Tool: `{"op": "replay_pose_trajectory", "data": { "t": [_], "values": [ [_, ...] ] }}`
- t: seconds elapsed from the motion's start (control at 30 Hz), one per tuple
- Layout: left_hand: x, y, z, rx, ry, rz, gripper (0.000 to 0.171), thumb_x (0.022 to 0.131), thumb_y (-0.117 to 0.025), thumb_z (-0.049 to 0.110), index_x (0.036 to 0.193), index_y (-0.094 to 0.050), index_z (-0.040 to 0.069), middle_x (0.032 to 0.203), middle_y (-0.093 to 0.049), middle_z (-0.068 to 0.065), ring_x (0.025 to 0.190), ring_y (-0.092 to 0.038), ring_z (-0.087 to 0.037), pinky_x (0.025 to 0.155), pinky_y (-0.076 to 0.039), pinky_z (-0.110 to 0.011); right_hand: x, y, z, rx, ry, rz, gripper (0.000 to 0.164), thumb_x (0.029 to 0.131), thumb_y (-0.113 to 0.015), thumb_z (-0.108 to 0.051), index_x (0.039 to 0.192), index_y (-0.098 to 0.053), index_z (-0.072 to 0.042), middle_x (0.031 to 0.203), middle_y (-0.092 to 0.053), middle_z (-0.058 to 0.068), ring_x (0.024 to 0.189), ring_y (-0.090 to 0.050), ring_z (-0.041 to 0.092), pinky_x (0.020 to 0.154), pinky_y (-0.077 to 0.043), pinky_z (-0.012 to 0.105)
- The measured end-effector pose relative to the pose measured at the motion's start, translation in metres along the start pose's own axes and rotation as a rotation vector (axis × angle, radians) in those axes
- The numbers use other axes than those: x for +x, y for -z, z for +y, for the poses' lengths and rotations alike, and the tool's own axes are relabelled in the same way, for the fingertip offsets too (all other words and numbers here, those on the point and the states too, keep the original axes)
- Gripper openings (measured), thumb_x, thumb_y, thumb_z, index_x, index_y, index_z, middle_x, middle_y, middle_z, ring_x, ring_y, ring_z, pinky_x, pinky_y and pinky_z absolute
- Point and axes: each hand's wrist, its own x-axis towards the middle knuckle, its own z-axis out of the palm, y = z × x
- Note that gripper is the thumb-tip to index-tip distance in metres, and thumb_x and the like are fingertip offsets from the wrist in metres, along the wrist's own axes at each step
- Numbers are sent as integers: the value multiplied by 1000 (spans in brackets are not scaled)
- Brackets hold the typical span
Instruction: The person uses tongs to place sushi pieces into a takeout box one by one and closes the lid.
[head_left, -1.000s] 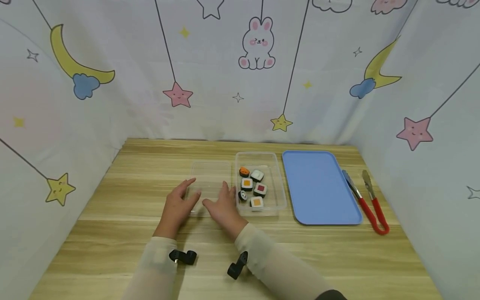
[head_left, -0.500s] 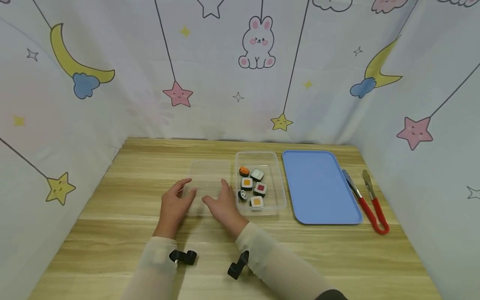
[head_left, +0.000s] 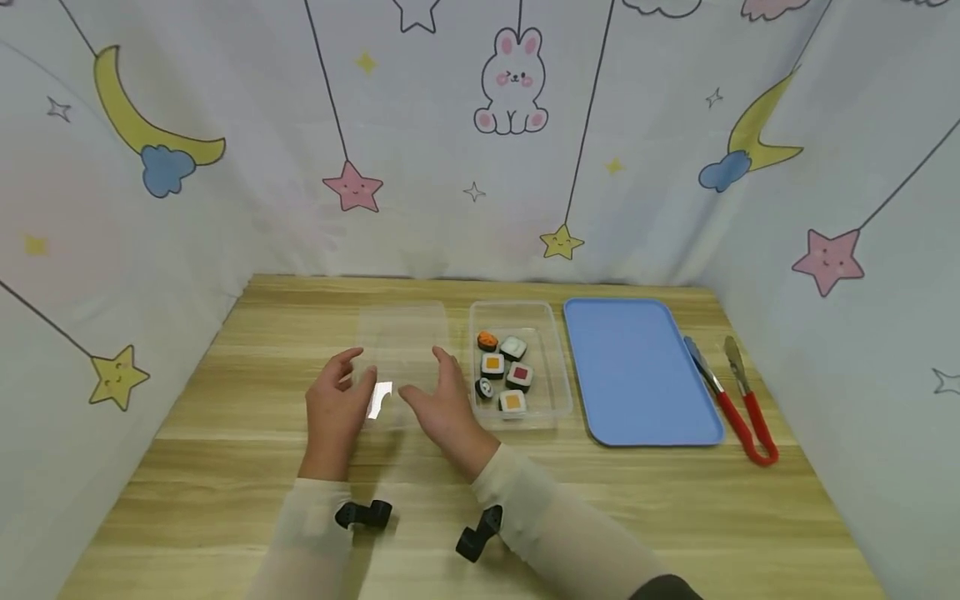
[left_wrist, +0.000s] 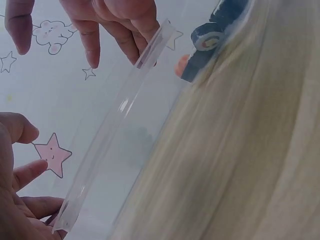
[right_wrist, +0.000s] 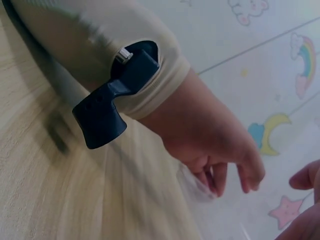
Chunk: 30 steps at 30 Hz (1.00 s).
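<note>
A clear plastic lid (head_left: 402,327) is held between the two hands, left of the clear container. My left hand (head_left: 334,412) holds its left edge, and my right hand (head_left: 448,408) holds the right one. In the left wrist view the lid (left_wrist: 112,127) spans from hand to hand above the table, fingers at both ends and thumbs apart from it. Glare shows on the lid beside the left thumb. Just right of the right hand stands the open clear container (head_left: 561,367), with several sushi pieces (head_left: 520,376) inside.
A blue tray (head_left: 637,375) lies right of the container. Farther right, red-handled tongs (head_left: 757,433) rest with their tips pointing away. A printed white curtain (head_left: 420,233) surrounds the wooden table (head_left: 637,517) at the back and sides.
The lid has shifted left and up, its surface now catching a glare. My left hand has moved left with it; the right hand moved slightly left. The container, tray and tongs stayed put.
</note>
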Motion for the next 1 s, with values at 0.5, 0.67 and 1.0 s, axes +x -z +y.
{"op": "replay_pose_trajectory", "data": {
  "t": [0.5, 0.67, 1.0],
  "values": [
    [-4, -2, 35, -112, -17, -30, 41, 99, -71, 26, 138, -67, 14, 146, -57, -20, 127, -61, -40, 105, -55, -55, -3, 25, -23, -33, 123, 62, 80, 94, -70, -27, 162, -30, -11, 170, -20, 12, 155, -22, 32, 123, -30, 60],
    [-4, -9, 53, -169, -49, -73, 50, 99, -71, 24, 147, -59, 19, 151, -54, -14, 135, -55, -33, 111, -51, -48, -4, 41, -30, -31, 161, 84, 83, 95, -69, -27, 163, -25, -11, 171, -13, 8, 155, -20, 30, 122, -32, 59],
    [-10, -21, 87, -294, -180, -122, 55, 99, -70, 14, 151, -53, 18, 152, -54, -6, 136, -53, -25, 115, -47, -44, -4, 72, -37, 17, 264, 143, 84, 98, -68, -20, 165, -18, -14, 167, -13, 5, 137, -42, 36, 101, -53, 53]
  ]
}}
